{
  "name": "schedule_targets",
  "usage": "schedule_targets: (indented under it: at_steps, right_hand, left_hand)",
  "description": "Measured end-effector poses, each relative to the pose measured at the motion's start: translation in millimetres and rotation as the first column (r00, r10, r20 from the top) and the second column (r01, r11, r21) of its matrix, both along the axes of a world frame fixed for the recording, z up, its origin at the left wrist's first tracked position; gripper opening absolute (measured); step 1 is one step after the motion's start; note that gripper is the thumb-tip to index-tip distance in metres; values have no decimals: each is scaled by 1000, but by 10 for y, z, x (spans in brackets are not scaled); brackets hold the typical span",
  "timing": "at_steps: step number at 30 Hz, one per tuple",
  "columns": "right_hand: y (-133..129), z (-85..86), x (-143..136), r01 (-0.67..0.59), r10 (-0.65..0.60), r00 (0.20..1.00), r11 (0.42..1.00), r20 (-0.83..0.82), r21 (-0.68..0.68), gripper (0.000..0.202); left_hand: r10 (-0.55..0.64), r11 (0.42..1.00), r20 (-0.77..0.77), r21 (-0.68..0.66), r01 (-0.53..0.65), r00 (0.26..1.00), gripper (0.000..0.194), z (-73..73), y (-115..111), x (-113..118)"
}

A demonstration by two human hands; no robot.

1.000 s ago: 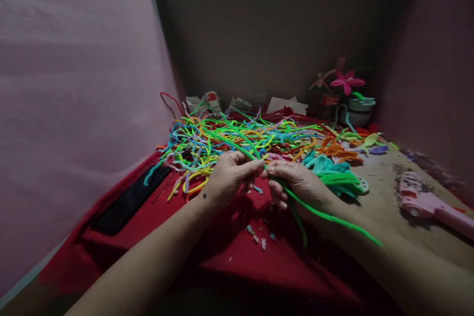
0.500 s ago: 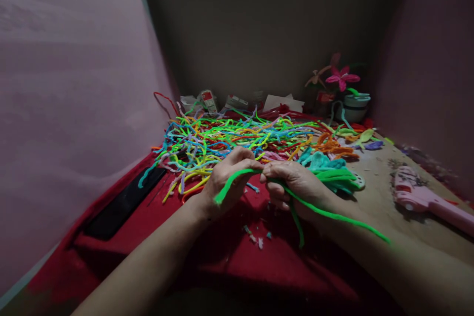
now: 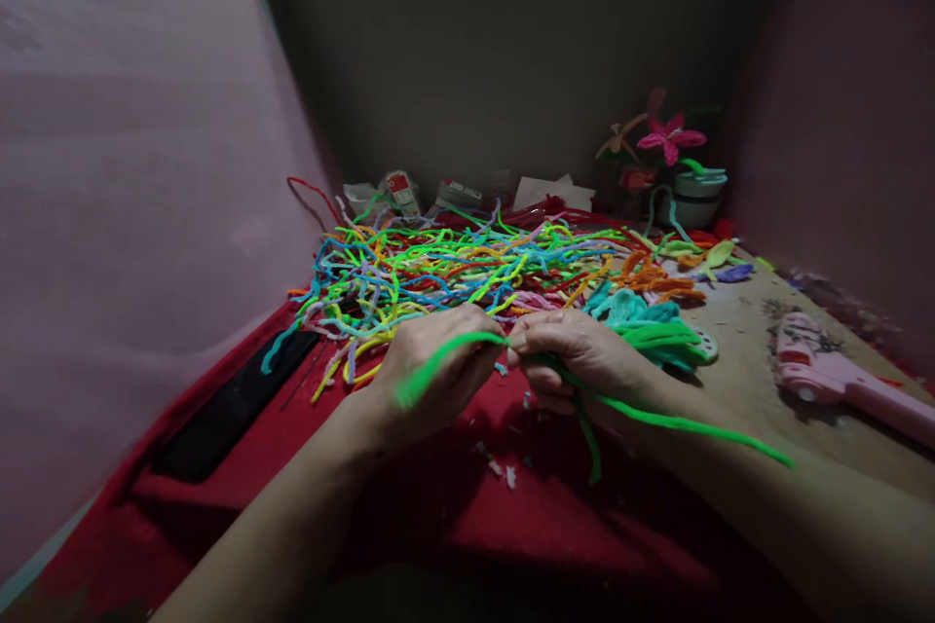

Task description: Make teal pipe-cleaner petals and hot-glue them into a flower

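- Over the broad surface [image 3: 745, 370], tan and matt at the right, a red cloth [image 3: 467, 535] spreads across the left and near parts, its folds falling into shadow.
- Behind the hands, a wide, tangled heap of fuzzy stems [image 3: 438, 263] lies in bent lines of green, blue, yellow, orange, red and lilac.
- At the right, a pink glue gun [image 3: 822, 378] lies on its side, smooth and rounded, its handle angled toward the right edge.
- At the left, a black slab [image 3: 230, 409], flat, long and rectangular, lies on the cloth.
- At the far right corner, a pale, round pot [image 3: 697, 202] stands beneath a pink flower [image 3: 672, 138] with pointed, fuzzy petals.
- Just beyond the right hand [image 3: 584, 348], looped teal pieces [image 3: 632, 309] and green loops [image 3: 661, 336] lie bunched together.
- Between the hands, plush green stems [image 3: 687, 424] are held above the cloth: one end arches over the back of the left hand [image 3: 438, 370], one tail crosses the right wrist, another hangs below.
- Small pale scraps [image 3: 509, 475] dot the cloth.
- The right hand's grip is clamped on the green stems, thumb against curled fingers; the left hand is turned back upward, knuckles bent, its fingertips hidden, so its grip cannot be told.
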State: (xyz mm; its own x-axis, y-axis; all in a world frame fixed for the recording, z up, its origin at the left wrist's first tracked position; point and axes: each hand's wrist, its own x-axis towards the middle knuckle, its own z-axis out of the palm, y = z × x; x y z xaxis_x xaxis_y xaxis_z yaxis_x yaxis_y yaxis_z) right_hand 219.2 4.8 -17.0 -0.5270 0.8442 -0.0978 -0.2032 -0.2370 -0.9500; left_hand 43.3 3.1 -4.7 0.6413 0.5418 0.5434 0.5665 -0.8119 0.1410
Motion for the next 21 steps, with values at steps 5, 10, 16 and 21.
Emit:
schedule_targets:
  at_steps: [5, 10, 16, 21]
  right_hand:
    - [-52, 21, 20, -15, -148, 944, 874, 294, 486, 17]
    - [-131, -15, 19, -278, -691, 697, -13, 192, 961, 23]
    - [-191, -8, 0, -255, -683, 702, 27, 204, 967, 23]
    - [-184, 115, -27, 194, -414, 879, 765, 238, 614, 18]
  left_hand:
    - [230, 804, 250, -594, -38, 941, 15, 93, -69, 88]
    - [447, 125, 450, -887, 444, 773, 24, 119, 5, 104]
    - [442, -120, 492, -797, 593, 750, 21, 86, 83, 34]
    - [388, 427, 534, -826, 367, 751, 18, 122, -20, 30]
